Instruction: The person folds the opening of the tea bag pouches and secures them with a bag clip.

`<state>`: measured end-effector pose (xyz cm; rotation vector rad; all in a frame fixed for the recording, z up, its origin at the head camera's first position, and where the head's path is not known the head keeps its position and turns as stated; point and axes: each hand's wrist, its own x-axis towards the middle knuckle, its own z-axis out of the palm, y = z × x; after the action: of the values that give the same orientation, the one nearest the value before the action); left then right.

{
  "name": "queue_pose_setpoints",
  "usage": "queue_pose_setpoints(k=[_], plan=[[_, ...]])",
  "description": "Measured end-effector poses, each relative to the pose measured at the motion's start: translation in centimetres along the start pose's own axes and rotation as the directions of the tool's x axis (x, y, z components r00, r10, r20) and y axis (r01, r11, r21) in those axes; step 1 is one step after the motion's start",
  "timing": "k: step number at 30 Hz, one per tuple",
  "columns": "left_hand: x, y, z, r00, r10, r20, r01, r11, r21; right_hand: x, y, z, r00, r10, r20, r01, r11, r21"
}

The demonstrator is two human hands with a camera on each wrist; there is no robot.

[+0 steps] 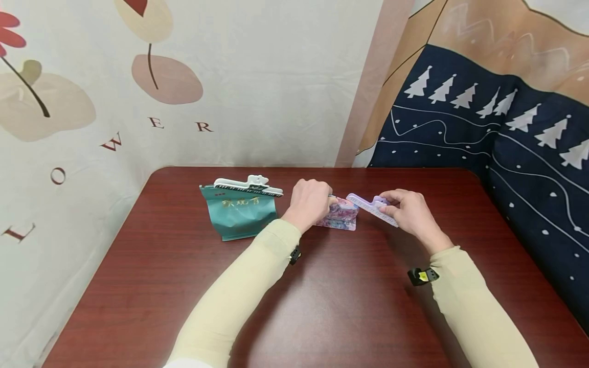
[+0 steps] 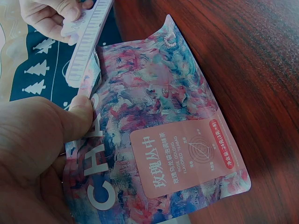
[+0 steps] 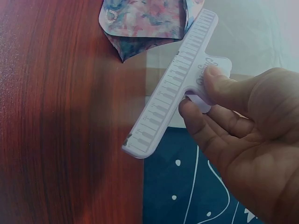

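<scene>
My left hand (image 1: 307, 204) grips the top edge of a pink and blue tea pouch (image 2: 140, 79), its thumb on the pouch's front. Flower-like paint colours and a pink label (image 2: 182, 158) cover that front. My right hand (image 1: 411, 212) pinches the handle of a lavender bag clip (image 3: 170, 88) printed with piano keys. One end of the clip lies close to the pouch's top corner in both wrist views; whether they touch I cannot tell. In the head view the left hand hides much of the pouch.
Left of my hands a green pouch (image 1: 241, 214) stands on the brown table (image 1: 331, 296), with a white clip (image 1: 248, 185) across its top. Behind the table hangs a pale printed cloth (image 1: 276, 92); a dark blue cloth with trees (image 1: 442, 122) is at the right.
</scene>
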<state>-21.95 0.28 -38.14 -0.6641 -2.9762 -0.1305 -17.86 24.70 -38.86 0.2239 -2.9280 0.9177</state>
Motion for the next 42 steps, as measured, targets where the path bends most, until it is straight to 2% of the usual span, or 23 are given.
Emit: queue_pose_setpoints(k=[8,16,26,42], plan=[[0.09,-0.12,0.14,1.0,0.006,-0.008,-0.006,1.0,0.007,0.09,-0.29,0.17,0.999,-0.014,-0.044,0.013,1.0,-0.018],[0.14,-0.03,0.17,1.0,0.011,-0.014,-0.011,1.0,0.012,-0.02,-0.29,-0.03,0.999,0.009,-0.044,-0.01,1.0,-0.021],[0.06,-0.01,0.08,1.0,0.008,-0.011,-0.008,1.0,0.017,-0.12,-0.25,0.18,0.996,-0.037,-0.077,0.035,0.999,-0.031],[-0.02,-0.07,0.09,1.0,0.021,-0.014,-0.021,1.0,0.014,0.01,-0.47,0.4,0.996,-0.05,-0.067,0.047,0.998,-0.048]])
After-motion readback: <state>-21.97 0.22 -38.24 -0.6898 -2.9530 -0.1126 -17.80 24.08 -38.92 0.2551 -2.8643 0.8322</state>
